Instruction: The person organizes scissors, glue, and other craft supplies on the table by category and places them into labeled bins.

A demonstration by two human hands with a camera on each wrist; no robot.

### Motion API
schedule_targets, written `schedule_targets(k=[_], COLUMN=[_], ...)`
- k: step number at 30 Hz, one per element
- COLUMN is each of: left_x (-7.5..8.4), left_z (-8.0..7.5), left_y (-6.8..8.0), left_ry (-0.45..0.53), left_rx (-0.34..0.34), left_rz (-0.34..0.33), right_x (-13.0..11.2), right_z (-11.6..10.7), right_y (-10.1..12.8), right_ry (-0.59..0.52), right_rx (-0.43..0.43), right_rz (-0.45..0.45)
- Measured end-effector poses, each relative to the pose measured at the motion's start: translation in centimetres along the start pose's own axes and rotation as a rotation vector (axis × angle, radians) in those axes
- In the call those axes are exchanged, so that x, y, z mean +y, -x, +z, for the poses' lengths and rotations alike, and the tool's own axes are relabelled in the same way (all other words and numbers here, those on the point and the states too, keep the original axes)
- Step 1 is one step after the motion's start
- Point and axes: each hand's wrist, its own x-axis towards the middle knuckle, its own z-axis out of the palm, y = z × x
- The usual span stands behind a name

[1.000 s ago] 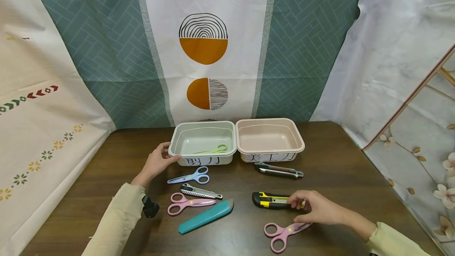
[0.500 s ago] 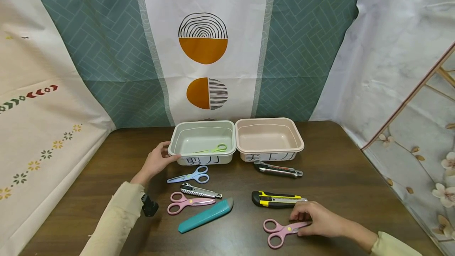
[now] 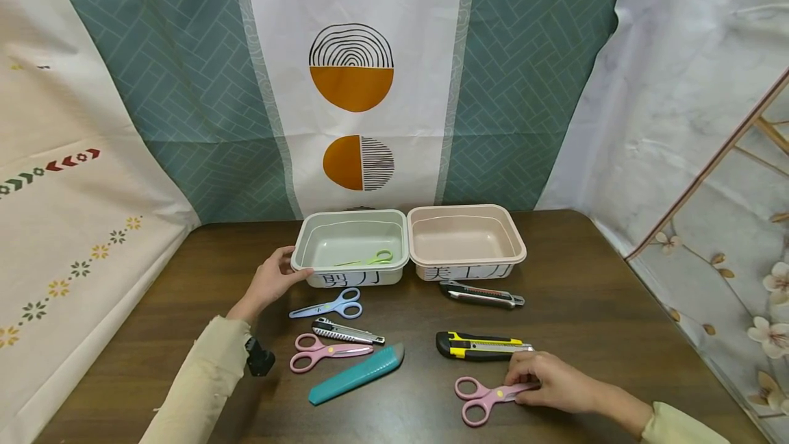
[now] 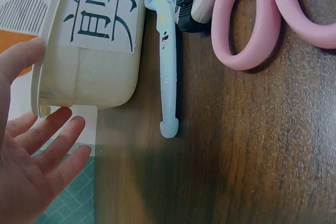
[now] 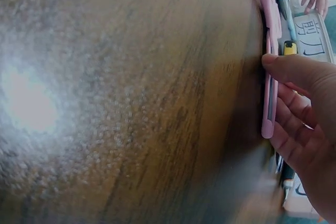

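Pinching the pink scissors (image 3: 487, 397) by their blades near the desk's (image 3: 585, 307) front edge with our right hand (image 3: 551, 381), left hand (image 3: 271, 279) open against the green bin (image 3: 350, 245), we judge lifting comes next.

Dark wooden table (image 3: 592, 307), teal patterned curtain (image 3: 185, 88) behind, pale drapes (image 3: 690, 88)

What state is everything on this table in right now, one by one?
Green bin: holds green scissors.
Pink bin: empty.
Pink scissors: closed, flat on table, blades pinched by right hand.
Yellow utility knife: lying untouched.
Left hand: open, touching green bin.
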Motion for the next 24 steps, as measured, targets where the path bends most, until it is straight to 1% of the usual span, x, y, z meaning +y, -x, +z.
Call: schedule_targets(k=[9,14,20,24], left_x=[0.2,0.2,0.1,0.1], left_z=[0.0,0.0,0.0,0.0], left_y=[0.0,0.1,0.0,0.0], left_ry=[0.0,0.0,0.001,-0.001], left_rx=[-0.001,-0.006,-0.006,-0.006], left_rz=[0.004,0.005,0.006,0.001], right_x=[-0.3,-0.4,-0.6,-0.7], right_z=[-0.4,-0.6,-1.2,-1.6], right_y=[-0.6,-1.2,-2.0,-2.6], right_ry=[0.071,0.104,0.115,0.123], right_rx=[-0.015,-0.016,-0.02,-0.015], right_rz=[0.015,0.004,0.029,0.019])
